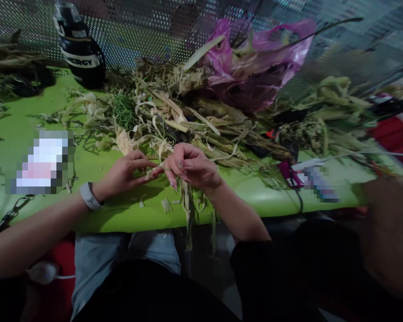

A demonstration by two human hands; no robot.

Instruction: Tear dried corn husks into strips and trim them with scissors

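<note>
Jeans [97,268] and black clothing [154,295] lie nearest, with a red surface [62,255] at the left. Beyond them runs the rounded edge of a green table [121,219], and leaf strips [189,214] hang over it below the right hand [193,167]. A co-worker's arm [387,232] stands in shadow at the far right.

Over the table, the left hand [130,174], a white band [90,196] on its wrist, reaches toward the right one, its fingers loosely stretched. A pale scrap [150,173] shows at its fingertips; whether they pinch it, I cannot tell. The right hand's wrist is bent and its thumb and fingers curl inward; whether they grip anything is also unclear. The two hands' fingertips nearly meet.

A blurred phone [42,161] lies left of the hands; another phone [320,184] lies to the right, beside a purple pouch [290,174].

Just past the hands, dry leaves [174,107] spread in a tangled heap, a green sprig [124,112] among them. Behind stand a black bottle [82,62], at left, and a crumpled pink-purple bag [265,82], at right, before a perforated panel [127,27].
</note>
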